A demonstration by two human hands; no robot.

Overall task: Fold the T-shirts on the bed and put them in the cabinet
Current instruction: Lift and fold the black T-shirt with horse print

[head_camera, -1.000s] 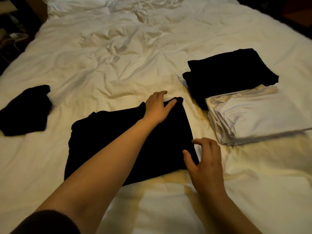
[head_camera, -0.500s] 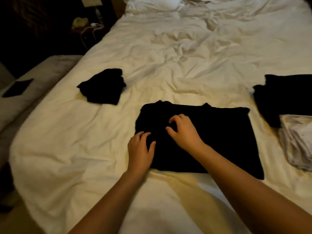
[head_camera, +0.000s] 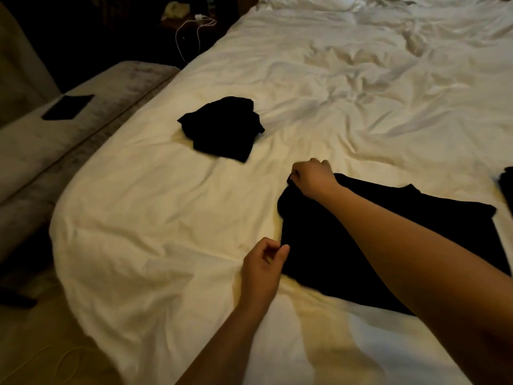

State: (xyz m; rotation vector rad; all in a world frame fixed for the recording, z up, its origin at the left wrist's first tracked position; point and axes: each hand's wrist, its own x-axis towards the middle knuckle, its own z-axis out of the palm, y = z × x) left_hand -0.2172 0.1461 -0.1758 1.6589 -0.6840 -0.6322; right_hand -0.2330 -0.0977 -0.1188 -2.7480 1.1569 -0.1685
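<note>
A black T-shirt (head_camera: 333,245) lies partly folded on the white bed (head_camera: 166,218), near the front edge. My right hand (head_camera: 312,176) reaches across it and grips its far left corner with curled fingers. My left hand (head_camera: 263,262) sits at the shirt's near left edge, fingers loosely curled, thumb tip touching the cloth; I see no cloth between thumb and fingers. A second black T-shirt (head_camera: 222,129) lies crumpled farther back on the left.
The edge of another dark garment (head_camera: 506,187) shows at the far right. A grey bench (head_camera: 69,140) with a flat dark object (head_camera: 68,107) runs along the bed's left side. A white cable (head_camera: 191,31) lies on a dark nightstand. A pillow (head_camera: 333,1) is at the head.
The view swung left; the folded stack on the right left the frame. My right hand moved from the shirt's middle to its far left corner. My left hand slid to the near left edge.
</note>
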